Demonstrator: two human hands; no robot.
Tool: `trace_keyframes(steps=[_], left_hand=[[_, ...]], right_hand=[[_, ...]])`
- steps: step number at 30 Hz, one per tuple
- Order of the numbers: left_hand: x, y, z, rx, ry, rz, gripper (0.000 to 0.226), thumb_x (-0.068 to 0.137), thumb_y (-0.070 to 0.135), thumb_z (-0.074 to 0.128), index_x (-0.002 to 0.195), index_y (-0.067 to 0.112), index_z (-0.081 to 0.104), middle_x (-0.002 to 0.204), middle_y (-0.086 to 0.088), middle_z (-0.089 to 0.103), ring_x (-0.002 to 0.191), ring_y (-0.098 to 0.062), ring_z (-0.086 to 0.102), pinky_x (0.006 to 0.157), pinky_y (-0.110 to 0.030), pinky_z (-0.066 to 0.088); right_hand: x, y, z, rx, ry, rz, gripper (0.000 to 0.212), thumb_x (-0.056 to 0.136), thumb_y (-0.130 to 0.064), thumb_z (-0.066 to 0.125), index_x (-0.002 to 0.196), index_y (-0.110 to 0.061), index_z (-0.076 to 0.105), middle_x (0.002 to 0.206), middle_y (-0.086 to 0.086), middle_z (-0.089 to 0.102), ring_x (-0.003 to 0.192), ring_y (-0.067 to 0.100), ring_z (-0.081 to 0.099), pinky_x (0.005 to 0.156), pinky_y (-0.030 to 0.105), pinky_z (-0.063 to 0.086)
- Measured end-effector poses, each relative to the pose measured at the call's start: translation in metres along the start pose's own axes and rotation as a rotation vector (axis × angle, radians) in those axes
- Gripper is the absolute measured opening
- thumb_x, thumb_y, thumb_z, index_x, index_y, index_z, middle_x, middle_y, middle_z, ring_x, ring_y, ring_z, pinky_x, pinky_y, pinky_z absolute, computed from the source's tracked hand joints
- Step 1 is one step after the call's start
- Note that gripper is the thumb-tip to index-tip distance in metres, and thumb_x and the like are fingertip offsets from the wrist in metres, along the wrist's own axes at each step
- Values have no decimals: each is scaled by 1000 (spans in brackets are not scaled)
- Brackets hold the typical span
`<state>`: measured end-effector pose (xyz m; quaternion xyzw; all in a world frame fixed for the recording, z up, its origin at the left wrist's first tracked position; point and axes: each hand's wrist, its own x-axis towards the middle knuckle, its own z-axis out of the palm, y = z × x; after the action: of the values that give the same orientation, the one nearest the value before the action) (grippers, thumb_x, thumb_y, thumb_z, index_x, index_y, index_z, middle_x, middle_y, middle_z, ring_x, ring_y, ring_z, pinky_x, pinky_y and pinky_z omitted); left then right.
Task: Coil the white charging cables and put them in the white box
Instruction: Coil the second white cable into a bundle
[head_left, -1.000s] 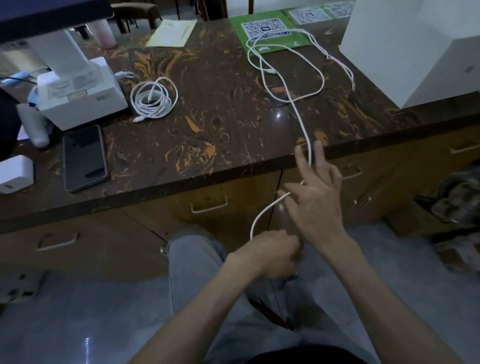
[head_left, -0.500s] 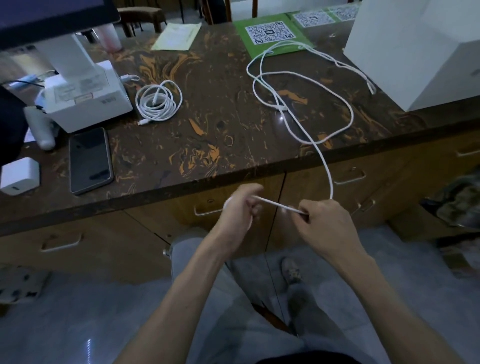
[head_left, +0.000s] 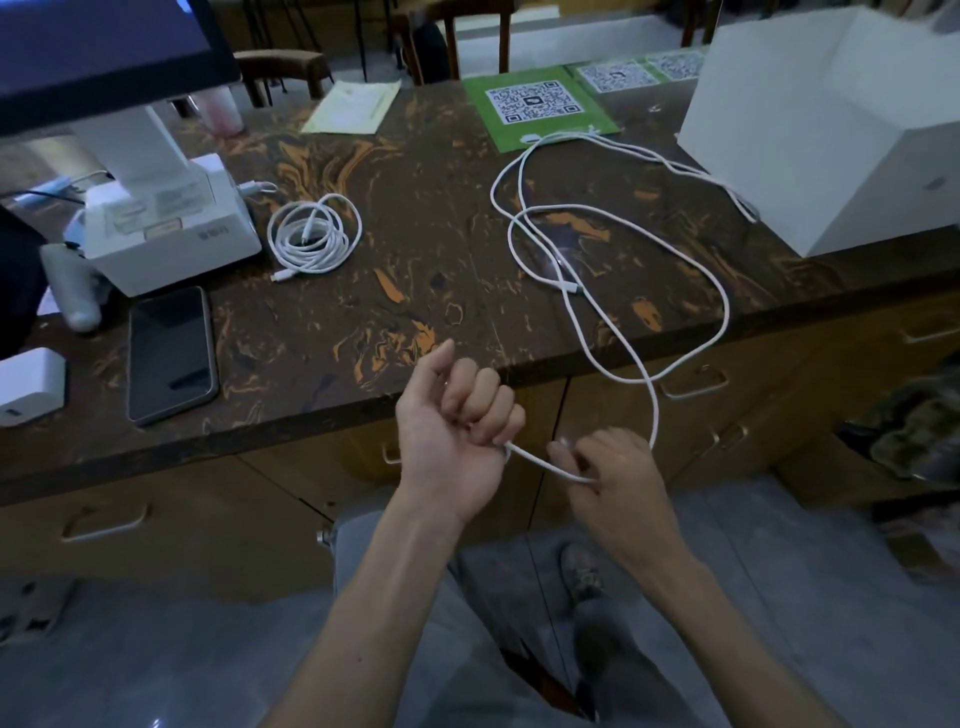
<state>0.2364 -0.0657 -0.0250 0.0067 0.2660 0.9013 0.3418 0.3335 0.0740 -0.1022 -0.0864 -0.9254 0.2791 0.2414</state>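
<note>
A long loose white cable (head_left: 587, 306) sprawls in big loops over the dark marbled counter and hangs off its front edge. My left hand (head_left: 457, 421) is fisted around the cable's end, just below the counter edge. My right hand (head_left: 608, 473) pinches the same cable a short span to the right. A second white cable (head_left: 314, 236) lies coiled on the counter, left of centre. The white box (head_left: 826, 130) stands at the back right, and part of the loose cable runs along its base.
A white receipt printer (head_left: 171, 228) under a monitor stands at the left, with a black phone (head_left: 169, 353) and a white charger block (head_left: 28, 384) in front. Green QR-code cards (head_left: 535, 104) and a yellow paper (head_left: 353, 106) lie at the back. Drawers sit below the counter.
My left hand rose from my lap to the counter edge, gripping the cable end. My right hand went from spread fingers to pinching the cable. More cable slid toward the front edge.
</note>
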Motion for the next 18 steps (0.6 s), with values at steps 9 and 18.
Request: trace_keyframes(steps=[9,18], left_hand=[[5,0,3,1370,-113,-205,60,87,73,47,118,22,55,82,14,55,68,6,56,74,-21,43],[-19,5,16,213,-294,-8,23,90,20,56,109,8,62,73,2,39,60,-9,37,53,-22,32]], right_hand=[[17,-12,-36,725,-62,237,51,91,-41,60,61,0,57,51,9,46,47,14,39,44,28,30],[39,16,-48,-204,-688,318,22,98,-36,56,93,-21,71,86,1,71,83,21,68,80,45,58]])
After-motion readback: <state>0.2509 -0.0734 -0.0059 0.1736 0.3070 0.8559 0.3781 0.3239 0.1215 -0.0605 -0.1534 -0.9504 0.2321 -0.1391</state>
